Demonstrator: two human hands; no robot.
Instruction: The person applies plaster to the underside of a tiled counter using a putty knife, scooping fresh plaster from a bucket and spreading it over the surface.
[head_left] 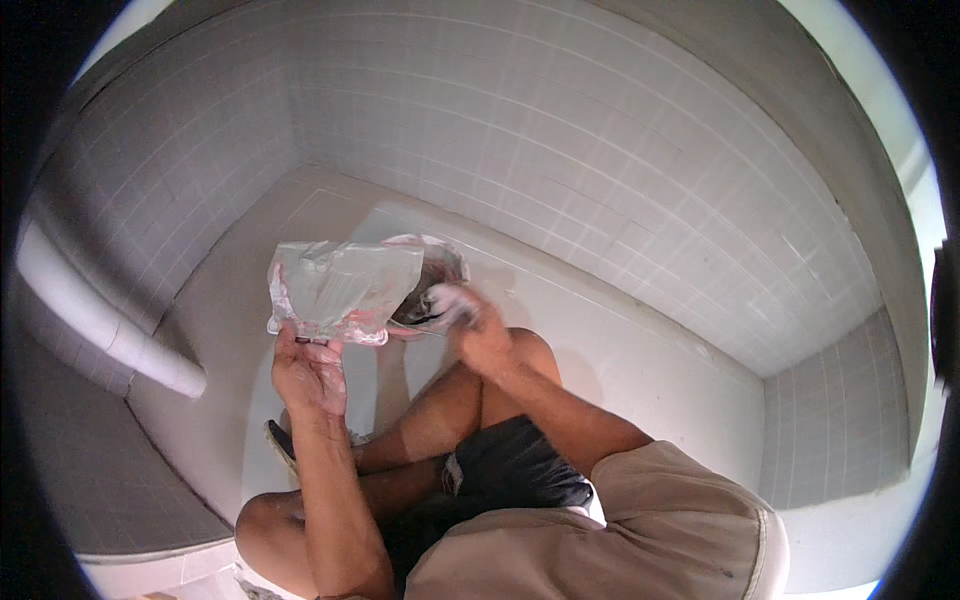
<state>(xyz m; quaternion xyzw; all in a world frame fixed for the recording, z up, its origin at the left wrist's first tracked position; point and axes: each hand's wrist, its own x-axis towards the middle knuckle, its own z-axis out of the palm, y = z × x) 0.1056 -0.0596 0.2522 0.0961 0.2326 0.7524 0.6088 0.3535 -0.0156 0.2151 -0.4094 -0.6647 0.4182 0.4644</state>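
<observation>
My left hand (312,375), palm up and dusted white, grips the lower edge of a pale grey-white thing like a plastic bag (345,285). White and pink smears run along its edges. At its right side a rounded part shows a dark inside (425,290). My right hand (482,335) is just right of this dark opening, blurred by motion. White stuff covers its fingertips, and whether it holds anything cannot be made out.
Tiled walls (560,120) close in a low, light floor (640,370). A white pipe (110,325) slants down at the left. My bent legs (420,425) and a dark shoe (280,443) are below the hands.
</observation>
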